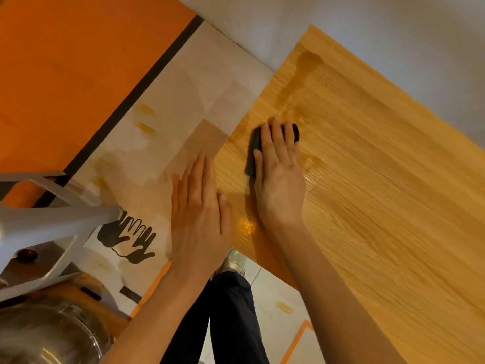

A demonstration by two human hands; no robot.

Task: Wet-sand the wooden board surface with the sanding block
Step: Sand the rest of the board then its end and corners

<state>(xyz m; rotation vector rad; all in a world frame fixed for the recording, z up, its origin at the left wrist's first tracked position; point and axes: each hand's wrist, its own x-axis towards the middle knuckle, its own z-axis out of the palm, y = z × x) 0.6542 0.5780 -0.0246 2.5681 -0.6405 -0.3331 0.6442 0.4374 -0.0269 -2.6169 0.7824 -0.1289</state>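
sanding block (252, 151): small, light, slick when wet; right hand (279, 179) flat on top | left hand (199, 208) flat, bracing wooden board (367, 179) at its 9 o'clock edge; board stiff

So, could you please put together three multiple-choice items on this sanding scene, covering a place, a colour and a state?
1. Where is the sanding block?
A. In the metal bowl
B. On the wooden board, under the right hand
C. On the orange floor

2. What colour is the sanding block?
A. Dark grey to black
B. White
C. Orange

3. How does the left hand lie?
A. Curled round a bottle
B. Clenched in a fist, raised in the air
C. Flat, fingers straight, across the board's edge

Answers:
1 B: the right hand presses the block onto the wooden board.
2 A: the block shows dark beyond the fingers.
3 C: the palm rests flat, half on the board and half on the paper sheet.
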